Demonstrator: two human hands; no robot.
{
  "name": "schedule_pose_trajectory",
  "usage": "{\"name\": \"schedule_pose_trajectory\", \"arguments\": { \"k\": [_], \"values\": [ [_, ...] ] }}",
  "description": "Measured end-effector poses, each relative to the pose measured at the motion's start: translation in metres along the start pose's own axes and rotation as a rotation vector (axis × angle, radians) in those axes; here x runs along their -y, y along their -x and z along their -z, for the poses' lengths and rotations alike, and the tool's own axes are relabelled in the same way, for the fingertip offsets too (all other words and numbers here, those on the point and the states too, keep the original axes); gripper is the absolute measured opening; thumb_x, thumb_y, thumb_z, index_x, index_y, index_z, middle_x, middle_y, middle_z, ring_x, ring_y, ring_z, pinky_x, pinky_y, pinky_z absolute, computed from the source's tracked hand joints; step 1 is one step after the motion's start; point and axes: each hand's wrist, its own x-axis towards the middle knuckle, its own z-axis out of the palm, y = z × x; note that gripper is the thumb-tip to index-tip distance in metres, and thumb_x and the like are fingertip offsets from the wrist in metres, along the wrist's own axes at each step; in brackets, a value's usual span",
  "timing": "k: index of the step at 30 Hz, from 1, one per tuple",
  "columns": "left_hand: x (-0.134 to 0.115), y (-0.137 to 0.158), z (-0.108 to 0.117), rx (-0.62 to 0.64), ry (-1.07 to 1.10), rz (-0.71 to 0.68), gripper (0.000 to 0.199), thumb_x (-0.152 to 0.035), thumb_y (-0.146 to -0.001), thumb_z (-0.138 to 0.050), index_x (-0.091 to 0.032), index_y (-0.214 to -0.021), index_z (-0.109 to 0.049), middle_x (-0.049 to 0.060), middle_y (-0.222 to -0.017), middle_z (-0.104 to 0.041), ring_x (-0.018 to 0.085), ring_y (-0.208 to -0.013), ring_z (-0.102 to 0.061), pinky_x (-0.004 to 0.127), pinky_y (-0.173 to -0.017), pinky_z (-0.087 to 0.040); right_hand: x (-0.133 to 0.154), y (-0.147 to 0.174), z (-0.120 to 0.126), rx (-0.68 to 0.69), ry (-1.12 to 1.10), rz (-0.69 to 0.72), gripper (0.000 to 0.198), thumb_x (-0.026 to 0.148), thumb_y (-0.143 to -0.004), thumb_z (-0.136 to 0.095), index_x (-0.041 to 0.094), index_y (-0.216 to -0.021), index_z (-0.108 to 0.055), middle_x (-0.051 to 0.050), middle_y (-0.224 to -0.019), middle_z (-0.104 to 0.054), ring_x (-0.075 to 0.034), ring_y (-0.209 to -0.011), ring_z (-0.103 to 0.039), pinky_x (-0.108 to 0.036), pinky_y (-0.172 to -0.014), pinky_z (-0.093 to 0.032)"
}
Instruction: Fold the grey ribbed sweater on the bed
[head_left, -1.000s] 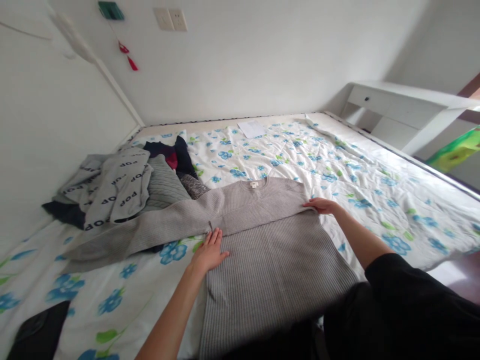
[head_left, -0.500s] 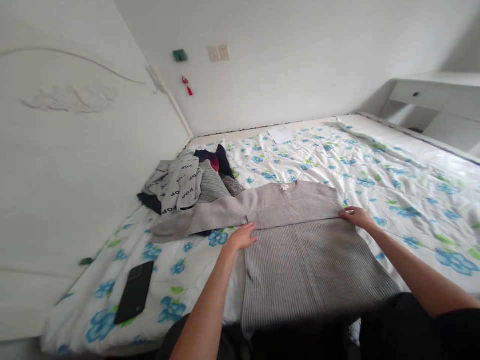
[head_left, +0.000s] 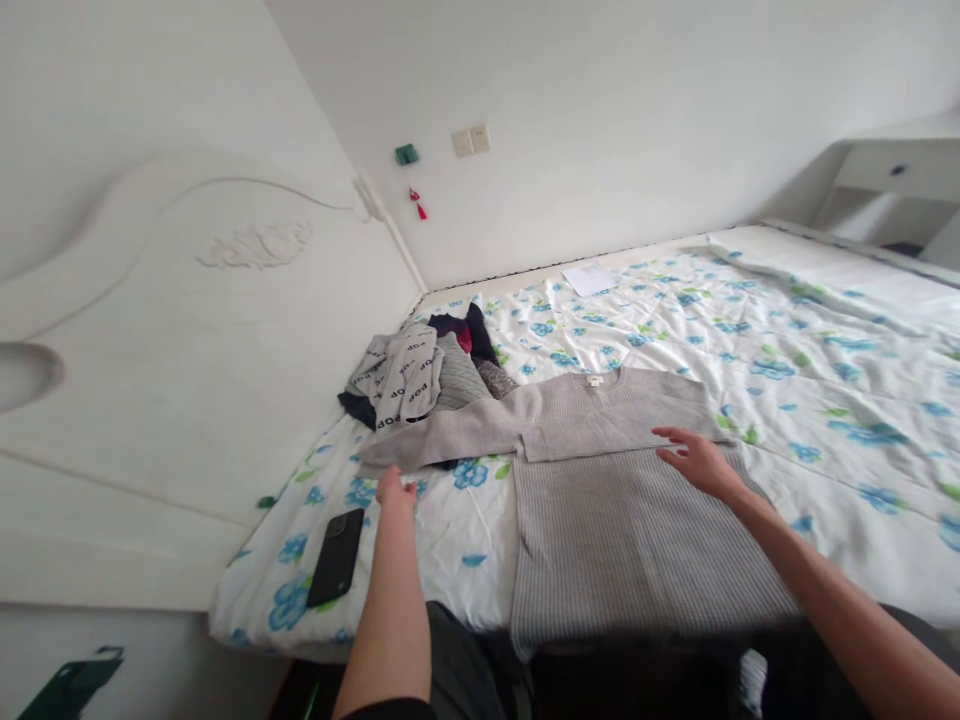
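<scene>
A grey ribbed sweater (head_left: 615, 500) lies flat on the bed, its right sleeve folded across the chest and its left sleeve (head_left: 442, 440) stretched out toward the headboard. My left hand (head_left: 394, 490) hovers just below the cuff end of that stretched sleeve, fingers loosely apart, holding nothing. My right hand (head_left: 694, 457) is open, palm down, over the sweater's chest near the folded sleeve's edge.
A pile of clothes (head_left: 424, 375) sits by the white headboard (head_left: 187, 380). A black phone (head_left: 335, 556) lies near the bed's corner. A white paper (head_left: 589, 279) lies at the far edge of the floral sheet (head_left: 787, 370). A white desk (head_left: 892, 190) stands at right.
My left hand left the sweater's armpit and moved left to the sleeve's cuff end. My right hand lifted and drifted inward over the chest. The view panned left.
</scene>
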Motion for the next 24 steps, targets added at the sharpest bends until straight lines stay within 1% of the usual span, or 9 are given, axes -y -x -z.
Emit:
{"name": "schedule_pose_trajectory", "arguments": {
  "k": [6, 9, 11, 13, 15, 17, 19, 22, 24],
  "values": [
    [-0.003, -0.008, -0.007, 0.02, 0.3, 0.271, 0.043, -0.02, -0.101, -0.03, -0.027, -0.126, -0.064, 0.006, -0.1, -0.064, 0.027, -0.105, -0.069, 0.052, -0.093, -0.068, 0.007, -0.014, 0.005, 0.084, -0.015, -0.025, 0.034, 0.032, -0.098, -0.074, 0.026, -0.13, -0.084, -0.012, -0.136, -0.083, -0.034, -0.12, -0.081, -0.05, -0.105, -0.068],
    [-0.014, -0.024, -0.003, -0.04, 0.428, 0.312, 0.052, -0.02, -0.102, -0.027, -0.026, -0.145, -0.056, 0.009, -0.117, -0.069, 0.028, -0.119, -0.071, 0.055, -0.1, -0.067, 0.008, -0.018, 0.013, 0.09, 0.015, -0.033, 0.032, 0.03, -0.099, -0.074, 0.025, -0.129, -0.085, -0.012, -0.131, -0.084, -0.035, -0.12, -0.081, -0.049, -0.106, -0.067],
    [-0.031, -0.034, 0.005, -0.102, 0.504, 0.283, 0.062, -0.025, -0.102, -0.03, -0.027, -0.163, -0.043, 0.013, -0.143, -0.068, 0.031, -0.141, -0.065, 0.057, -0.108, -0.063, 0.01, -0.02, 0.018, 0.1, 0.037, -0.041, 0.032, 0.03, -0.1, -0.073, 0.024, -0.13, -0.085, -0.012, -0.129, -0.085, -0.035, -0.12, -0.081, -0.049, -0.106, -0.066],
    [-0.059, -0.037, 0.012, -0.165, 0.589, 0.171, 0.073, -0.033, -0.102, -0.035, -0.03, -0.175, -0.03, 0.013, -0.17, -0.056, 0.03, -0.16, -0.053, 0.055, -0.118, -0.059, 0.013, -0.022, 0.021, 0.112, 0.046, -0.044, 0.033, 0.03, -0.102, -0.072, 0.024, -0.131, -0.085, -0.013, -0.129, -0.085, -0.035, -0.121, -0.081, -0.047, -0.106, -0.066],
    [-0.097, -0.027, 0.014, -0.136, 0.695, -0.085, 0.08, -0.044, -0.1, -0.045, -0.033, -0.178, -0.031, 0.007, -0.184, -0.044, 0.026, -0.168, -0.045, 0.048, -0.127, -0.052, 0.014, -0.023, 0.023, 0.127, 0.048, -0.032, 0.033, 0.03, -0.102, -0.071, 0.024, -0.132, -0.085, -0.013, -0.13, -0.085, -0.034, -0.12, -0.081, -0.046, -0.105, -0.066],
    [-0.138, -0.003, 0.009, 0.087, 0.779, -0.501, 0.083, -0.051, -0.095, -0.063, -0.032, -0.175, -0.046, 0.005, -0.187, -0.041, 0.029, -0.173, -0.036, 0.048, -0.137, -0.041, 0.012, -0.024, 0.024, 0.152, 0.05, -0.015, 0.032, 0.031, -0.102, -0.072, 0.024, -0.131, -0.085, -0.012, -0.131, -0.085, -0.033, -0.119, -0.082, -0.044, -0.105, -0.066],
    [-0.174, 0.03, -0.003, 0.352, 0.706, -0.783, 0.079, -0.053, -0.09, -0.08, -0.031, -0.164, -0.063, 0.005, -0.185, -0.045, 0.033, -0.175, -0.033, 0.05, -0.14, -0.035, 0.006, -0.024, 0.027, 0.2, 0.048, -0.002, 0.031, 0.031, -0.101, -0.075, 0.023, -0.129, -0.086, -0.012, -0.131, -0.085, -0.032, -0.116, -0.083, -0.043, -0.105, -0.066],
    [-0.2, 0.071, -0.028, 0.622, 0.491, -0.911, 0.057, -0.055, -0.099, -0.077, -0.027, -0.149, -0.078, 0.01, -0.173, -0.061, 0.034, -0.165, -0.051, 0.048, -0.137, -0.041, -0.005, -0.024, 0.03, 0.292, 0.019, -0.01, 0.03, 0.033, -0.098, -0.081, 0.021, -0.125, -0.087, -0.013, -0.129, -0.086, -0.032, -0.112, -0.084, -0.04, -0.103, -0.065],
    [-0.193, 0.084, -0.047, 0.653, 0.299, -0.917, 0.05, -0.053, -0.104, -0.07, -0.027, -0.145, -0.081, 0.01, -0.165, -0.069, 0.032, -0.156, -0.062, 0.048, -0.135, -0.044, -0.013, -0.027, 0.033, 0.328, 0.012, -0.052, 0.028, 0.032, -0.096, -0.083, 0.021, -0.12, -0.088, -0.012, -0.122, -0.087, -0.031, -0.108, -0.084, -0.039, -0.1, -0.066]
  ]
}}
